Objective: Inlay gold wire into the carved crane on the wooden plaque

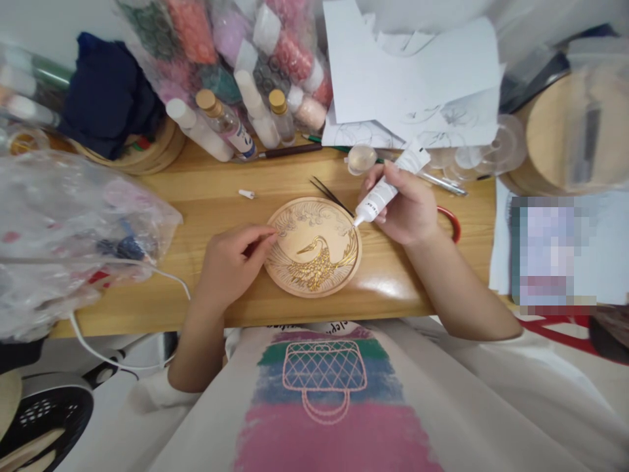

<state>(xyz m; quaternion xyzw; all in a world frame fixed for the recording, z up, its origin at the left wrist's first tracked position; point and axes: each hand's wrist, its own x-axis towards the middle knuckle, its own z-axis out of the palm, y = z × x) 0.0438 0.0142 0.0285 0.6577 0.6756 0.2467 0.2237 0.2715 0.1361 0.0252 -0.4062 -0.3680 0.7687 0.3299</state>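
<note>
A round wooden plaque [314, 216] lies on the table in front of me, bearing a gold-lined crane [317, 262] and thin drawn curls along its upper part. My right hand [405, 206] is closed around a white squeeze tube [381, 195], tilted with its nozzle down at the plaque's upper right edge. At the plaque's left rim, my left hand [236, 262] has thumb and forefinger brought together on or beside the edge; whether they grip the rim is unclear. Black tweezers [331, 195] lie behind the plaque. A small white cap [246, 194] rests to the left.
Bottles [226, 124] and bags of coloured material [285, 52] line the back. White papers [417, 78] stand at back right. Red-handled scissors [451, 223] lie by my right wrist. Crumpled plastic [78, 236] and a white cable [171, 276] occupy the left. Round wooden boxes [560, 124] are at right.
</note>
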